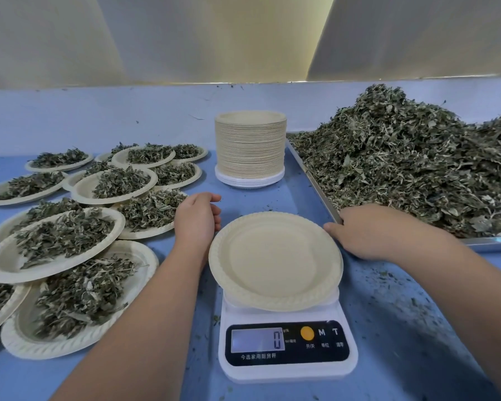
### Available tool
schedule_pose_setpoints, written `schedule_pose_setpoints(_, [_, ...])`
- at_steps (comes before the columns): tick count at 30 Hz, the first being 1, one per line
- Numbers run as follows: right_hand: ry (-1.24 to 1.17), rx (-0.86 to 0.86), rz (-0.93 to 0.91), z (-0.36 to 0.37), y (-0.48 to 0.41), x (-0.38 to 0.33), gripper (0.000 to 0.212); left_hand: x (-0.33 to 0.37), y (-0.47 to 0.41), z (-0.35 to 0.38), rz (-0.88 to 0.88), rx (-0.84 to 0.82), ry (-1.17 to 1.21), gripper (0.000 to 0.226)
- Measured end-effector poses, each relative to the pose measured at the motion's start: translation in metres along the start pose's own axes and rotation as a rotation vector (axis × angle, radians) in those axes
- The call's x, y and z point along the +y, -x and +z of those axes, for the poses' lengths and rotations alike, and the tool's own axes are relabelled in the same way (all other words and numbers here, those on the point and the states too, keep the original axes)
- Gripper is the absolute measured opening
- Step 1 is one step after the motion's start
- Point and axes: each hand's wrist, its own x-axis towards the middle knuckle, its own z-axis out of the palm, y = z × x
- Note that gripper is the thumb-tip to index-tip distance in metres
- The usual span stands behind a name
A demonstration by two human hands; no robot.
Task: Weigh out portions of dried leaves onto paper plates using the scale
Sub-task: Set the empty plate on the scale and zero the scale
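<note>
**A:** Checking status: how far along was the weighing?

**B:** Partway. About a dozen filled plates (99,183) sat overlapped on the left of the blue table (388,314), each with a portion of leaves. An empty paper plate (275,260) sat on the scale (287,366), and the display read 0. No leaves were on it yet.

**A:** Stock left?

**B:** Plenty. The leaf pile (417,163) was heaped high in the metal tray (315,180) at right. A tall stack of unused plates (250,146) stood behind the scale, just beside the tray. My read: many portions were still to go.

**A:** Hands?

**B:** The left hand (197,218) was just beside the plate's left rim, fingers loosely curled, holding nothing. The right hand (359,230) lay knuckles-up between the plate's right rim and the tray corner, with its thumb close to the rim. Its fingers were tucked out of sight, so I couldn't tell whether they gripped anything.

**A:** Current step?

**B:** Plate looked seated and zeroed. The next move was likely a first handful from the tray.
</note>
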Motion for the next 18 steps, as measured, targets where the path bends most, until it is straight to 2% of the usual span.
schedule_pose_setpoints(4, [0.007,0.054,0.04,0.004,0.001,-0.002,0.044,0.0,-0.001,0.0,-0.001,-0.004,0.004,0.017])
schedule_pose_setpoints(10, [-0.102,0.124,0.015,0.004,-0.008,0.011,0.06,-0.001,-0.002,0.0,-0.006,-0.003,0.031,0.016])
schedule_pose_setpoints(14, [-0.284,0.151,-0.034,-0.002,-0.015,0.026,0.056,-0.002,-0.002,-0.001,-0.004,-0.006,0.018,0.017])
schedule_pose_setpoints(18, [-0.512,0.214,-0.005,-0.002,-0.014,0.036,0.046,-0.001,-0.002,0.0,-0.007,-0.003,0.01,0.017])
